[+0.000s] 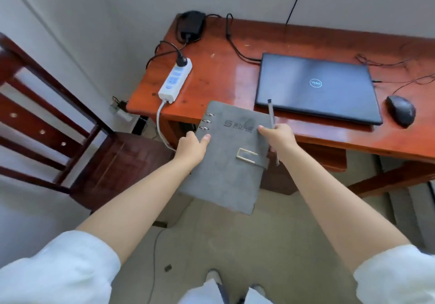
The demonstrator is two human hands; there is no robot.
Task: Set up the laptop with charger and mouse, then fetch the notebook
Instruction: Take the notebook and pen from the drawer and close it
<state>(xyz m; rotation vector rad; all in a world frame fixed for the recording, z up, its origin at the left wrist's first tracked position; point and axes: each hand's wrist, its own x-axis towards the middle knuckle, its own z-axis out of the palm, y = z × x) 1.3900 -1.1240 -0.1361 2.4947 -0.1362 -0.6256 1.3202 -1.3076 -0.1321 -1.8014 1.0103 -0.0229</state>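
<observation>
Notebook arriving at the desk

Both hands carry one grey ring-bound notebook (pixel 231 155) over the front edge of the desk (pixel 219 77): the left hand (pixel 191 147) pinches its spine side, and the right hand (pixel 277 139) clamps its far edge together with one pen (pixel 271 117). That doubled grip is the likely weak point; the pen could slide free. On the desk sit one closed Dell laptop (pixel 315 87), one mouse (pixel 401 110), one charger brick (pixel 191 26) and one power strip (pixel 175 81).
</observation>
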